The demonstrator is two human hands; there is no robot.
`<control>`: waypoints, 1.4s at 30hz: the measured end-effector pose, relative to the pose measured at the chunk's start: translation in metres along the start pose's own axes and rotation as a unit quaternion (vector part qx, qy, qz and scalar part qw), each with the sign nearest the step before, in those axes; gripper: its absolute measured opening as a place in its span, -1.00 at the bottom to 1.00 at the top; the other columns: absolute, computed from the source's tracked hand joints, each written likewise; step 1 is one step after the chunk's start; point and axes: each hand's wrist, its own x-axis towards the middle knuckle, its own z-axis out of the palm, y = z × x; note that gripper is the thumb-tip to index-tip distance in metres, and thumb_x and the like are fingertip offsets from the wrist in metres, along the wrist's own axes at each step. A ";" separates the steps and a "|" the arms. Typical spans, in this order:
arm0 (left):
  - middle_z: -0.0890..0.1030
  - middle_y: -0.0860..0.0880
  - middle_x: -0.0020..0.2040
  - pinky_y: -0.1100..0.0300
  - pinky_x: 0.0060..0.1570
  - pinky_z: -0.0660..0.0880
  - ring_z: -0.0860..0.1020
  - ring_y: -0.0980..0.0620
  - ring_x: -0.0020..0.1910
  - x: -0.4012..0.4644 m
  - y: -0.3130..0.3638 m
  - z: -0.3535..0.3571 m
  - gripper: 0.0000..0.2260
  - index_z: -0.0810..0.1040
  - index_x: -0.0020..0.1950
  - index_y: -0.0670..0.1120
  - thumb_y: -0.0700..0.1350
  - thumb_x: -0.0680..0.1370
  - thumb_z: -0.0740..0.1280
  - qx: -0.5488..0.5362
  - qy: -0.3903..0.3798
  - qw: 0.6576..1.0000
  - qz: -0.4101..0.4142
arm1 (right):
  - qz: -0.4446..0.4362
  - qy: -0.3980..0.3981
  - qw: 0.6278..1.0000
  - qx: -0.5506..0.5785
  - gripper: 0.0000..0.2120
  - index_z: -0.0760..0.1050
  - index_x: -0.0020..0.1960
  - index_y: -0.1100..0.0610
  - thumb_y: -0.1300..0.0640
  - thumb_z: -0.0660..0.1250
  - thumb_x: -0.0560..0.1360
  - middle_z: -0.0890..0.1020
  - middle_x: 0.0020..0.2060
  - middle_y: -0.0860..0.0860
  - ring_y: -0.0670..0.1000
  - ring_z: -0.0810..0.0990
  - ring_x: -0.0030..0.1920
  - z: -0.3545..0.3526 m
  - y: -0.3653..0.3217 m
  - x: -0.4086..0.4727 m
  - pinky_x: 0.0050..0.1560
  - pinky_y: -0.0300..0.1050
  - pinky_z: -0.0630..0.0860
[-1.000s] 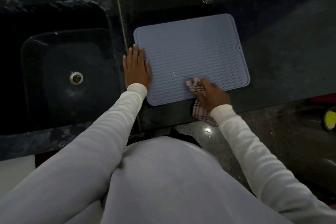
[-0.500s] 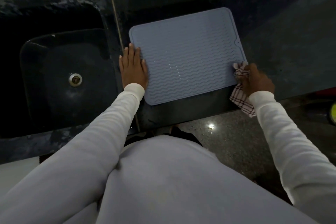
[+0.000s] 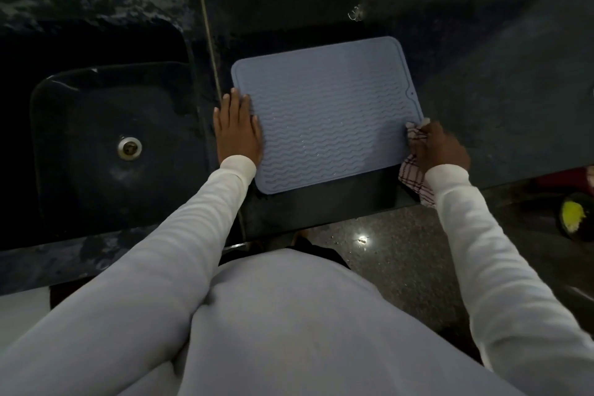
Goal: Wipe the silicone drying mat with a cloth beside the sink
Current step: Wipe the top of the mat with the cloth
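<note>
While it lies flat on the dark stone counter (image 3: 501,80), the grey-blue silicone drying mat (image 3: 328,112) sits just right of the sink (image 3: 96,145), its wavy ribs running across and small wet glints showing near the middle. At the mat's nine o'clock edge the left hand (image 3: 237,130) rests palm down, fingers straight and together, lying half on the mat's rim and half on the counter strip between mat and sink; it holds nothing. At about four o'clock on the mat, the right hand (image 3: 438,148) has its fingers curled round a bunched checked cloth (image 3: 414,178), pressing the wad's pale tip against the mat's right border, just below the small notch in the rim. The cloth's loose tail hangs down past the wrist, over the counter's front edge. Both arms wear pale long sleeves (image 3: 501,267). Out at nine o'clock, the sink basin is dark with a round metal drain (image 3: 129,147) at its bottom. Towards five o'clock, beyond the counter edge, a speckled floor (image 3: 385,267) shows, with a yellow-topped dark object (image 3: 573,220) at the far right, too dim to identify.
</note>
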 end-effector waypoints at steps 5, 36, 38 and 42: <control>0.05 -0.10 0.61 -0.07 0.55 -0.10 0.00 -0.06 0.59 -0.001 0.000 0.001 -0.53 0.12 0.59 -0.08 0.01 0.69 -0.06 -0.002 -0.007 1.000 -0.001 | -0.170 -0.044 0.982 0.064 -0.32 0.36 0.37 -0.02 0.01 0.52 0.31 0.49 0.27 0.08 0.15 0.55 0.15 0.020 -0.087 -0.057 0.10 0.05 0.53; 0.05 -0.08 0.61 -0.07 0.55 -0.09 -0.01 -0.06 0.59 -0.002 0.002 -0.005 -0.54 0.13 0.59 -0.06 0.01 0.69 -0.03 0.011 -0.009 1.000 0.002 | -0.118 -0.009 0.993 -0.017 -0.56 0.24 0.43 -0.05 -0.10 0.17 0.59 0.53 0.13 0.21 0.29 0.58 0.01 0.041 -0.009 0.010 -0.02 0.17 0.49; 0.04 -0.08 0.61 -0.06 0.55 -0.10 -0.02 -0.05 0.59 -0.002 0.002 -0.005 -0.54 0.11 0.60 -0.06 0.01 0.69 -0.04 0.011 -0.013 1.000 0.000 | -0.094 0.000 0.995 -0.018 -0.56 0.26 0.42 -0.04 -0.09 0.19 0.58 0.53 0.13 0.23 0.32 0.58 0.01 0.036 0.005 0.021 -0.01 0.19 0.50; 0.04 -0.07 0.61 -0.05 0.55 -0.12 -0.02 -0.05 0.59 -0.003 0.004 -0.006 -0.54 0.11 0.60 -0.05 0.01 0.69 -0.03 0.013 -0.015 1.000 -0.001 | -0.043 0.004 0.999 -0.013 -0.57 0.22 0.41 -0.07 -0.11 0.17 0.58 0.52 0.14 0.25 0.35 0.56 0.03 0.027 0.025 0.036 0.05 0.22 0.48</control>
